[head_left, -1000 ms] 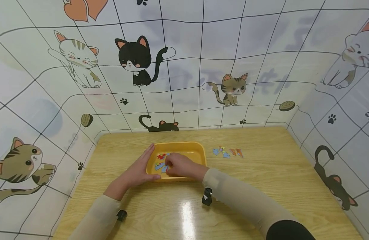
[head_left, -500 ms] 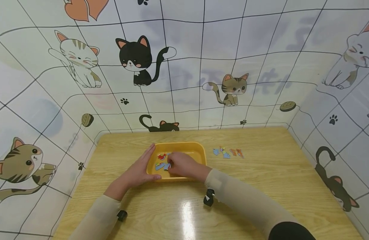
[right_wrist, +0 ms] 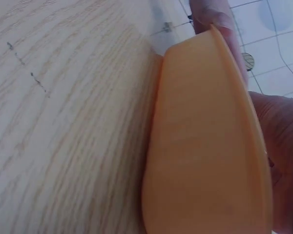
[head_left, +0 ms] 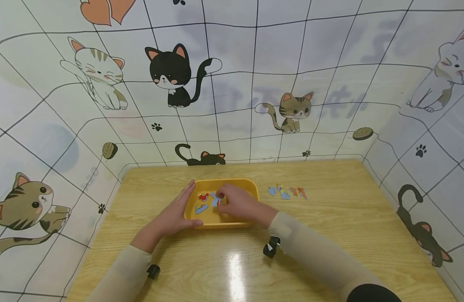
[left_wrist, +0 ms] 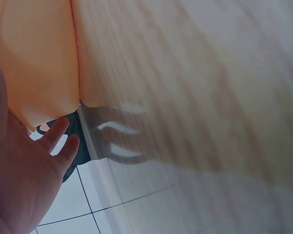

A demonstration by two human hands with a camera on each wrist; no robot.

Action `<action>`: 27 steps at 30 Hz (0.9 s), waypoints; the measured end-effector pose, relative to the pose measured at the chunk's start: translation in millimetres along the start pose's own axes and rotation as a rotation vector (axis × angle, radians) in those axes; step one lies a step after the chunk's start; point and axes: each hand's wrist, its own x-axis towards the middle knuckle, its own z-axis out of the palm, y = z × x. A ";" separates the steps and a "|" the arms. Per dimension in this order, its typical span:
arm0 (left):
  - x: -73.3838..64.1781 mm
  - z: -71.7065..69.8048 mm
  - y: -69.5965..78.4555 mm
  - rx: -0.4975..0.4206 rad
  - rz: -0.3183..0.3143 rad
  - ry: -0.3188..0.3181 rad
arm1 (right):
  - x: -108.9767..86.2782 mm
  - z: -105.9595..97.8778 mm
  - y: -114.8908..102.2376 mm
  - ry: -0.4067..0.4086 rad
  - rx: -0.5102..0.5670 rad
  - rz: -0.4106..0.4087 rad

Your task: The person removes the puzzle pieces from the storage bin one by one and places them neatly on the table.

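Observation:
Thumb and fingers spread, my left hand [head_left: 174,214] rests at the left end of a yellow plastic tray [head_left: 232,225], its thumb on the front rim and its straight fingers along the side. Over the tray's middle, my right hand [head_left: 237,203] pinches a small blue and red puzzle piece [head_left: 217,201] between thumb and index finger. Left of it inside the tray lie a red piece [head_left: 203,197] and a blue piece [head_left: 201,209] with some other colour. In the right wrist view the tray wall [right_wrist: 200,141] covers most of the right hand's work.
On the wooden table [head_left: 311,235], right of the tray, several blue and yellow puzzle pieces [head_left: 281,192] lie beside orange pieces [head_left: 298,192]. A cat-printed, gridded cloth wall [head_left: 232,84] rises behind the table and at both sides.
My right hand has shifted right and slightly back inside the tray, with its thumb and index finger further apart. A blue piece has moved with it. The left hand stays in place.

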 end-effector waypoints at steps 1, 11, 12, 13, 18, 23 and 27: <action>0.0 0.2 0.1 -0.002 -0.001 -0.001 | -1.2 -2.4 0.6 0.008 0.014 -0.012; 0.0 0.5 1.0 -0.006 -0.005 0.002 | -12.4 -24.7 7.8 0.050 0.102 -0.166; 0.0 0.5 0.7 -0.005 -0.004 0.003 | -13.5 -26.2 8.7 0.054 0.098 -0.176; 0.1 0.5 0.4 -0.004 -0.004 0.003 | -14.9 -28.1 9.0 0.060 0.097 -0.186; 0.1 0.3 -0.1 -0.006 -0.005 0.001 | -20.4 -35.4 11.5 0.105 0.045 -0.203; -0.2 -0.5 1.7 -0.013 -0.005 0.000 | -24.7 -41.2 15.4 0.124 0.022 -0.202; 0.0 -0.8 2.9 -0.012 -0.004 -0.001 | -27.8 -47.1 18.9 0.130 0.013 -0.201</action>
